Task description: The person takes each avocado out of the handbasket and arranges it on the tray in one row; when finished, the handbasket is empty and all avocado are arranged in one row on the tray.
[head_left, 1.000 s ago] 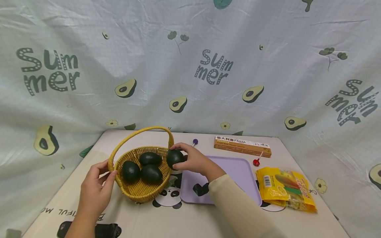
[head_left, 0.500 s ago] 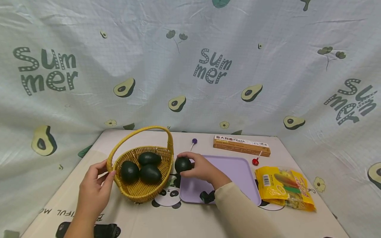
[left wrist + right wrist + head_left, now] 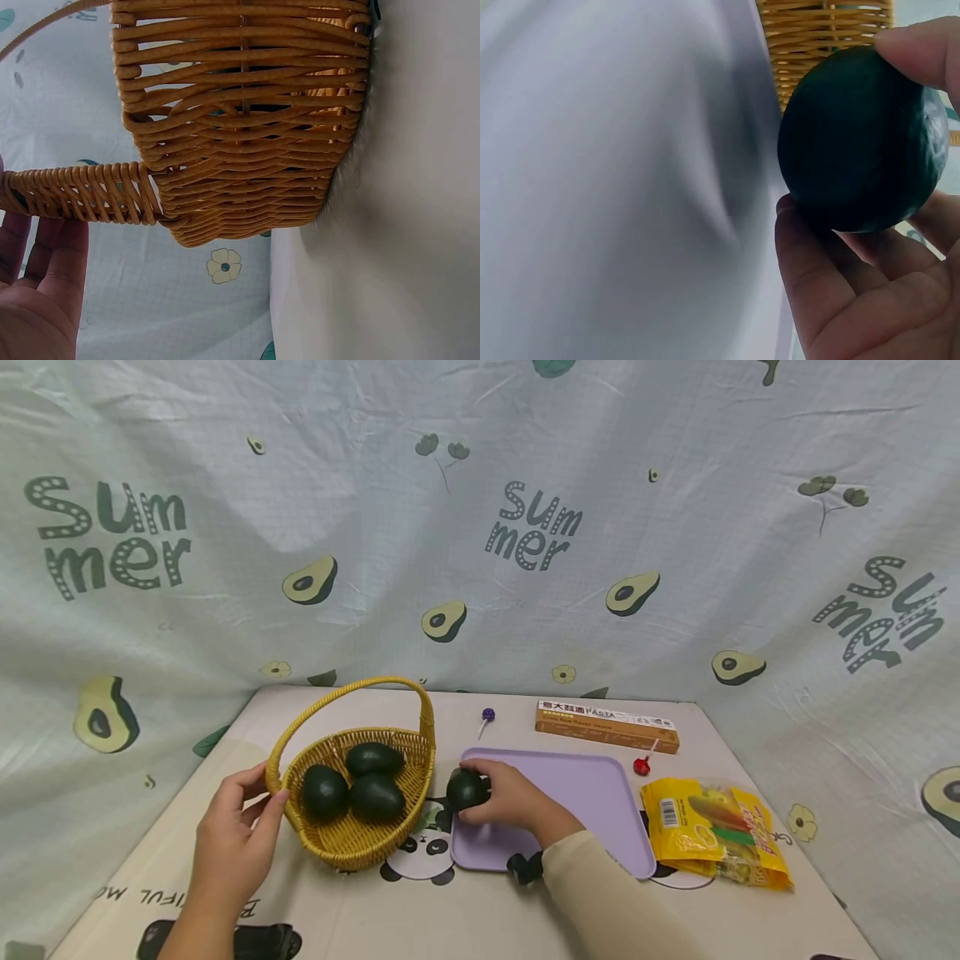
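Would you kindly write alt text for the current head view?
A person's right hand holds a dark green oval fruit at the left edge of a rectangular lilac tray; their left hand grips the handle of a yellow wicker basket holding three similar fruits. A shiny yellow packet lies farther right.

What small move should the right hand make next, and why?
Probably ease the held avocado inward over the purple tray: the right hand has it near the tray's edge closest to the yellow basket.
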A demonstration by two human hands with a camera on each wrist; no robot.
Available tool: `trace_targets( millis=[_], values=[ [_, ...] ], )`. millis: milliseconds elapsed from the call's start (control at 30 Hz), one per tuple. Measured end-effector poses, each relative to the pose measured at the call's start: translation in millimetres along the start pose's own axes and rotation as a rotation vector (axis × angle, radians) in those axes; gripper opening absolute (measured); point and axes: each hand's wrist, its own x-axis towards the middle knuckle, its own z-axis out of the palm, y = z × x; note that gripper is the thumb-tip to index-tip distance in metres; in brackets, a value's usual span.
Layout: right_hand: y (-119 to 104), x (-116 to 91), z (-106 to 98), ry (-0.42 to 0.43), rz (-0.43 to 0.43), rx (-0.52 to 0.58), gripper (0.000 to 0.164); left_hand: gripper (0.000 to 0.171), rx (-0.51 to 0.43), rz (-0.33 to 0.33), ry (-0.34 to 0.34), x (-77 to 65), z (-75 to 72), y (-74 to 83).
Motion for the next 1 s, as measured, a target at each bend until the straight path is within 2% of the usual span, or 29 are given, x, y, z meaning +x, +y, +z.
trace_targets(
  millis=[467, 633, 733, 867, 1000],
  values=[
    [6.5, -4.0, -1.8, -0.028, 0.042, -0.060, 0.080, 0.045, 0.018, -0.006, 0.003, 0.8, 1.2, 1.2],
    [4.2, -4.0, -2.2, -0.019, 0.026, -0.098, 0.081, 0.045, -0.006, 0.017, 0.004, 1.9, 2.3, -2.6],
    [3.1, -3.4, -1.5, -0.014, 0.021, -0.110, 0.083, 0.045, 0.009, 0.000, 0.001, 2.1, 2.4, -2.2],
    [3.0, -5.2, -1.0, -0.013, 0.045, -0.091, 0.087, 0.046, 0.015, -0.022, -0.002, 1.4, 1.8, -1.0],
    [2.5, -8.8, -2.2, 0.002, 0.073, -0.048, 0.088, 0.046, 0.000, -0.010, 0.001, 0.4, 1.1, -0.6]
  ],
)
